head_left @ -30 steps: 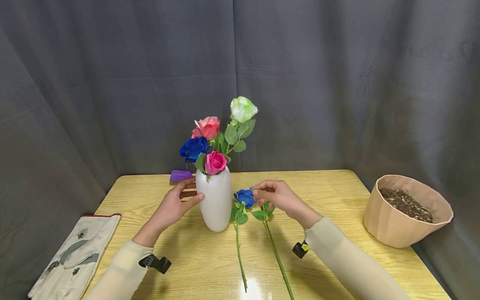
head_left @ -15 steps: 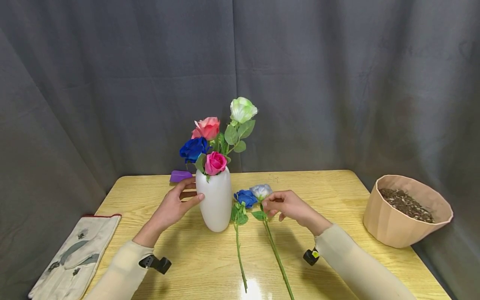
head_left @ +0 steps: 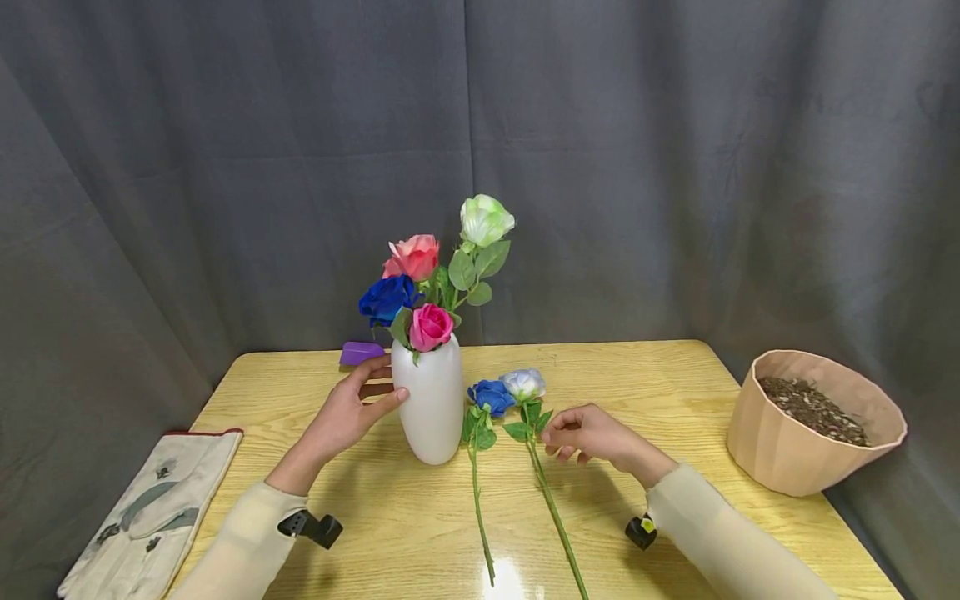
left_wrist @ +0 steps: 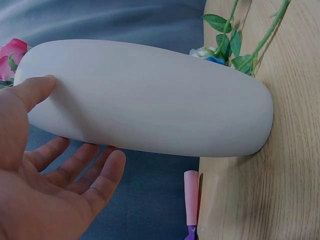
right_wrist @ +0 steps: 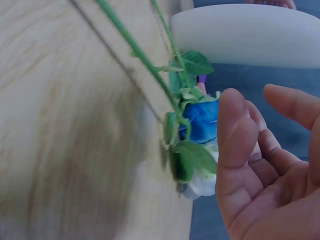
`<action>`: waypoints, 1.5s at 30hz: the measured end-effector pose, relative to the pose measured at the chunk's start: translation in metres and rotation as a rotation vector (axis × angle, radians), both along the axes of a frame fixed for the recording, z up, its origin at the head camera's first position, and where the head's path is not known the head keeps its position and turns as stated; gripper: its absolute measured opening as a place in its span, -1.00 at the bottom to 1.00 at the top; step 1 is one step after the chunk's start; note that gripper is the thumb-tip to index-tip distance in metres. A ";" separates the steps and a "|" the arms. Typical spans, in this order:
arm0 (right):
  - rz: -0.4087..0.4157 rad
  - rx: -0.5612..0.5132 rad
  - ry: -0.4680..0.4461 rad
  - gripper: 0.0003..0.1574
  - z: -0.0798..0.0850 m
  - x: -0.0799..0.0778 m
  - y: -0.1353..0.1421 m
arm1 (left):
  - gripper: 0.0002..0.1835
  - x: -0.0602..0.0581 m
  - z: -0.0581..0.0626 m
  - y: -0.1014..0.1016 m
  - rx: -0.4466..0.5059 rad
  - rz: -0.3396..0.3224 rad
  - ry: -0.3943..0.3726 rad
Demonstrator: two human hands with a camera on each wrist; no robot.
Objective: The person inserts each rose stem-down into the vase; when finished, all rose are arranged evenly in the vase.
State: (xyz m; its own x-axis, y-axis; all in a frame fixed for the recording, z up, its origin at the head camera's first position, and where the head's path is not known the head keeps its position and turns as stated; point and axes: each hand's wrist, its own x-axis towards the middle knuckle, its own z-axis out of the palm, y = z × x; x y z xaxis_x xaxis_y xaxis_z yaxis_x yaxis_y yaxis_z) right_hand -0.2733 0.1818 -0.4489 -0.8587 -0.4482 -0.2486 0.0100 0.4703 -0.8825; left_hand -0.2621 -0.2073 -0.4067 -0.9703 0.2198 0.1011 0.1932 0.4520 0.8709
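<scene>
A white vase stands upright, with my left hand holding its left side near the top, thumb in front and fingers behind. In the left wrist view the thumb and fingertips touch the vase. Coral, dark blue, pink and pale green roses rise from its mouth. On the table to its right lie a blue rose and a whitish rose, stems toward me. Beside the whitish rose's leaves, my right hand hovers with loosely bent fingers; the right wrist view shows nothing between thumb and fingers.
A peach pot of soil is at the table's right edge. Pale work gloves lie at the left edge. Behind the vase is a purple tool with a pink handle. A grey curtain hangs behind the table.
My right hand has drawn back from the whitish rose's head, down and to the right, and let go, uncovering the bloom. My left hand and the vase look unmoved.
</scene>
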 end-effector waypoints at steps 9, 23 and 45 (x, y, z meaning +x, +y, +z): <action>0.021 0.015 -0.043 -0.65 -0.014 0.004 0.007 | -0.23 0.000 0.000 0.000 0.005 -0.005 -0.004; 0.080 0.088 -0.047 -0.71 -0.032 0.014 0.010 | -0.22 0.001 -0.001 0.000 0.005 -0.001 -0.003; 0.138 0.078 -0.105 -0.79 -0.039 0.022 0.001 | -0.23 0.001 0.000 0.000 0.019 -0.012 0.008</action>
